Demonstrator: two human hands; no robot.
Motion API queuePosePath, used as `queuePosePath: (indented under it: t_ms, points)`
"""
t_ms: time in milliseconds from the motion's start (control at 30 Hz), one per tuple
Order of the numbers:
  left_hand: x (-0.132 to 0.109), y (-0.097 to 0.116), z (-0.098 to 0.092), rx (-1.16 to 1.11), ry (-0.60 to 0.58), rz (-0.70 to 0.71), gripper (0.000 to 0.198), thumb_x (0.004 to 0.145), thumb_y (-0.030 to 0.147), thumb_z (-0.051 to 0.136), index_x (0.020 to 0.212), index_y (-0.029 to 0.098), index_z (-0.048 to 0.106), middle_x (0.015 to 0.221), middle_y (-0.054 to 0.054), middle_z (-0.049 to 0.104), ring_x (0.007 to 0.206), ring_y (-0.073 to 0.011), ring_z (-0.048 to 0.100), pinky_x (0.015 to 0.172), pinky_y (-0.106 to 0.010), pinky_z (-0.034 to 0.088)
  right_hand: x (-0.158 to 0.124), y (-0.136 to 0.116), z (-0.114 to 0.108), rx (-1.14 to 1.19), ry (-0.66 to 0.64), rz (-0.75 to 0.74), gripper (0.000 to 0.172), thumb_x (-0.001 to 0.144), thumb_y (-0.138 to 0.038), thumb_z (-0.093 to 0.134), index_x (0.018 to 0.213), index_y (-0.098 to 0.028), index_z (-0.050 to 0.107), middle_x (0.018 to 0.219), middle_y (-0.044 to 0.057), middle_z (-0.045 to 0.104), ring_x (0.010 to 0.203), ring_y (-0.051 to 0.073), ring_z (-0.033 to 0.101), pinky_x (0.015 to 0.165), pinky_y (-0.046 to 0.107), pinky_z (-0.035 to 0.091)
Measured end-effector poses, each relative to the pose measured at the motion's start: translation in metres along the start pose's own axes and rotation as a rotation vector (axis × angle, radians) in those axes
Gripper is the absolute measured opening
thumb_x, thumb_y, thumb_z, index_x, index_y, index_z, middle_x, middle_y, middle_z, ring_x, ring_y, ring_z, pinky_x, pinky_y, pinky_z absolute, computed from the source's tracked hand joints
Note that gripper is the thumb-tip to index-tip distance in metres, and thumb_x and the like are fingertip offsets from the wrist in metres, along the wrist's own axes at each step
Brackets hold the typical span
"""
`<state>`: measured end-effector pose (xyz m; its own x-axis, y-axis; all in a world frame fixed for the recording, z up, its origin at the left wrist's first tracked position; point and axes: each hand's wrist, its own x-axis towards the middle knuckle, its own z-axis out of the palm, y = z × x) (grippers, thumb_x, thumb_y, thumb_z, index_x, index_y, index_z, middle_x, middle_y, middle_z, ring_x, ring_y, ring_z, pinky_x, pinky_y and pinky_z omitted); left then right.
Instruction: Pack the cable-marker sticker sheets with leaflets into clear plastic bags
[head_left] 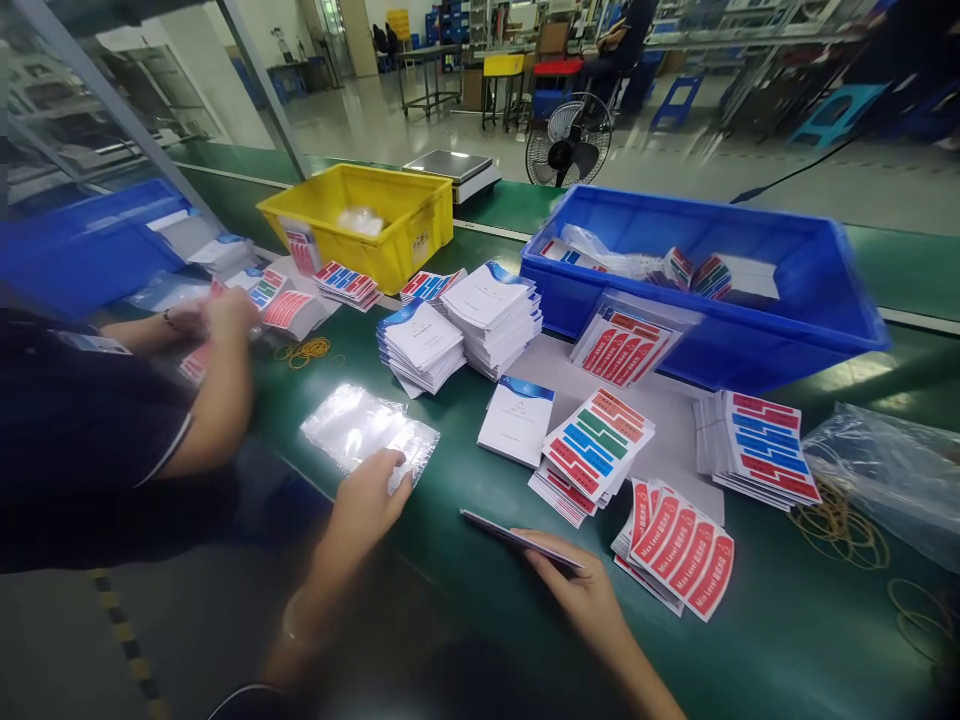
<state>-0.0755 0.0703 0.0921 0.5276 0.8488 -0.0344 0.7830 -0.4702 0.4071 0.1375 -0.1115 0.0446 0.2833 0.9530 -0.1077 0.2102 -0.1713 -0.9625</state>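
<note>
Right hand (583, 588) grips a thin stack (491, 527), seemingly unbagged, left hand (366, 505) touches clear bags (345, 425), grip unclear, with one set (626, 350) bagged and loose cards (598, 440) remaining beyond them

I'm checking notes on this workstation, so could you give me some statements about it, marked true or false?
1. The left hand is at the clear bags. True.
2. Both hands are empty. False: the right hand holds a thin flat item.
3. All bins are empty. False: the blue bin on the right holds printed cards.
4. The yellow bin stands left of that bin. True.
</note>
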Motion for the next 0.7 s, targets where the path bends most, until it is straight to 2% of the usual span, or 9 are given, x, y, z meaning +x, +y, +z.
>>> queuePosePath:
  t_ms: [100,233,433,567,700]
  points:
    - [-0.005,-0.015,0.017,0.18,-0.086,-0.046,0.015,0.087,0.03,0.043,0.092,0.021,0.054,0.091,-0.005,0.061,0.078,-0.0196,0.058,0.059,-0.027,0.037,-0.001,0.01,0.003,-0.005,0.028,0.052,0.027,0.085,-0.039,0.056,0.106,-0.027,0.069,0.103,0.002,0.071,0.098,0.026,0.065,0.089,0.038,0.053]
    - [-0.006,-0.019,0.033,0.306,-0.088,-0.087,0.017,0.09,0.024,0.037,0.089,0.019,0.053,0.091,-0.006,0.059,0.076,-0.019,0.058,0.055,-0.026,0.032,-0.003,0.015,0.009,0.019,0.072,0.109,0.028,0.085,-0.04,0.056,0.104,-0.024,0.069,0.098,0.002,0.072,0.092,0.027,0.066,0.082,0.035,0.054]
    - [-0.001,-0.013,0.033,0.333,-0.102,-0.059,0.016,0.089,0.029,0.039,0.087,0.019,0.052,0.088,-0.005,0.059,0.077,-0.0205,0.059,0.053,-0.026,0.029,-0.009,0.007,0.009,0.035,0.166,0.118,0.027,0.083,-0.043,0.056,0.084,-0.021,0.07,0.084,0.004,0.072,0.09,0.03,0.066,0.08,0.037,0.054]
    - [0.001,-0.009,0.032,0.349,-0.121,-0.068,0.015,0.087,0.026,0.041,0.088,0.018,0.053,0.091,-0.006,0.06,0.079,-0.0204,0.06,0.053,-0.025,0.03,-0.01,-0.001,0.009,0.16,0.199,0.171,0.032,0.08,-0.048,0.058,0.085,-0.018,0.07,0.088,0.007,0.073,0.087,0.03,0.067,0.079,0.039,0.055]
    - [0.005,-0.014,0.028,0.212,-0.125,-0.048,0.018,0.087,0.022,0.039,0.079,0.018,0.056,0.084,-0.004,0.062,0.074,-0.0167,0.06,0.058,-0.024,0.034,-0.011,-0.009,0.011,0.246,0.228,0.239,0.036,0.075,-0.051,0.063,0.086,-0.017,0.068,0.09,0.011,0.073,0.086,0.033,0.068,0.077,0.043,0.056]
